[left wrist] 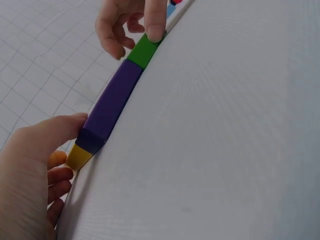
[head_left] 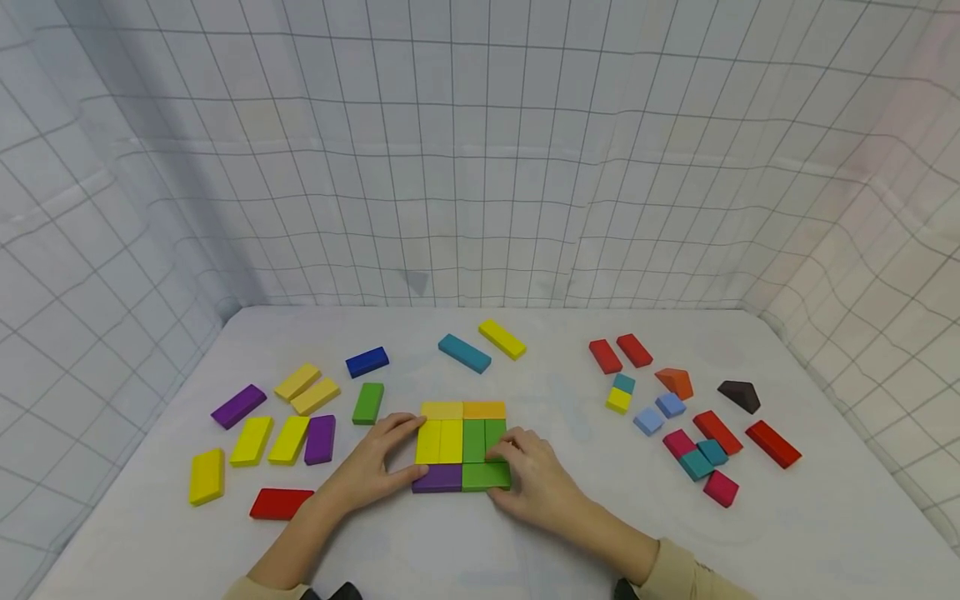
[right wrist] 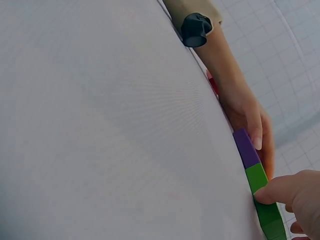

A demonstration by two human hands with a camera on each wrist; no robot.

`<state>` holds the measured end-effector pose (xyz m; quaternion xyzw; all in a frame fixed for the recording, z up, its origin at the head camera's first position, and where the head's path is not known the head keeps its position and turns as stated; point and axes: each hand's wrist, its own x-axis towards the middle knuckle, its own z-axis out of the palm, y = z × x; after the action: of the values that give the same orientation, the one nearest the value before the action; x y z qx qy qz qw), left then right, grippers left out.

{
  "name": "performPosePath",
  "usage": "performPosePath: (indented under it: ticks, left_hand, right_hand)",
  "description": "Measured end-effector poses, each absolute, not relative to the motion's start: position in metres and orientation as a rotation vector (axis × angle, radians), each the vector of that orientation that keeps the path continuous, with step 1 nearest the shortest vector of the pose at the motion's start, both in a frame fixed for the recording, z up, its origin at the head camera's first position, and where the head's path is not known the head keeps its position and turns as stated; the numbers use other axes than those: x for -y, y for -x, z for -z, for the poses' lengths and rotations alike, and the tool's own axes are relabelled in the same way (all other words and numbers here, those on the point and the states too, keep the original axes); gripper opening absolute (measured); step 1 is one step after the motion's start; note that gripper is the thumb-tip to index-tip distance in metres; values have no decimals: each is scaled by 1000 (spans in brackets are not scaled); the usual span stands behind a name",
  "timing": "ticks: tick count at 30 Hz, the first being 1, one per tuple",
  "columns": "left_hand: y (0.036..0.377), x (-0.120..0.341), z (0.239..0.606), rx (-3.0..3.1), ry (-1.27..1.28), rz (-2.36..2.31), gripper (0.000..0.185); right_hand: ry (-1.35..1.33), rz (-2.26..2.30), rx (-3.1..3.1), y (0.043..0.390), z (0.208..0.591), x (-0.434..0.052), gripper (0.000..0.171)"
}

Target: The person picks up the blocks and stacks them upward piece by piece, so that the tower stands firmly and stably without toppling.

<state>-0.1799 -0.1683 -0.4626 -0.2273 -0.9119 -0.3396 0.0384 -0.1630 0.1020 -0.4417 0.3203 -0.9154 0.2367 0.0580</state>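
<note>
Block square [head_left: 462, 448], near the tabletop's [head_left: 480, 533] front edge: we bracket it between both hands, left hand [head_left: 371, 467] pressing its left side, right hand [head_left: 536, 483] fingertips pressing the green block [head_left: 486, 476] at its right.

Ten yellow blocks [head_left: 251, 440], five red [head_left: 773, 443], four green [head_left: 367, 402], four teal [head_left: 464, 353], three purple [head_left: 238, 406], two light blue [head_left: 648, 421], two crimson [head_left: 721, 488], two orange [head_left: 674, 382], one dark blue [head_left: 367, 362], one dark brown [head_left: 738, 395]. Eight of these packed into the centre square.
</note>
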Motion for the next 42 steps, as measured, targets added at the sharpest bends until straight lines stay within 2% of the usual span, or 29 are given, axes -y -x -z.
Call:
performPosePath:
  ticks: [5, 18, 23, 26, 31, 36, 42]
  left_hand:
    - [180, 169, 462, 2798, 697, 1051, 63]
    - [179, 168, 463, 2796, 691, 1043, 63]
    - [179, 168, 462, 2805, 695, 1058, 63]
    - [179, 168, 462, 2805, 692, 1061, 63]
    - [179, 169, 461, 2796, 695, 1066, 63]
    - [180, 169, 462, 2794, 706, 1065, 63]
    - [179, 169, 462, 2796, 703, 1069, 63]
  right_hand:
    - [-953, -715, 2807, 165, 443, -102, 55]
    - [-1002, -838, 2811, 172, 443, -108, 59]
    - [-997, -1009, 2749, 212, 425, -141, 52]
    - [-895, -1055, 2714, 248, 415, -172, 47]
    - [-692, -1019, 2828, 291, 410, -220, 52]
    - [-597, -1043, 2961, 310, 417, -250, 57]
    - [-474, -1062, 3037, 319, 427, -260, 58]
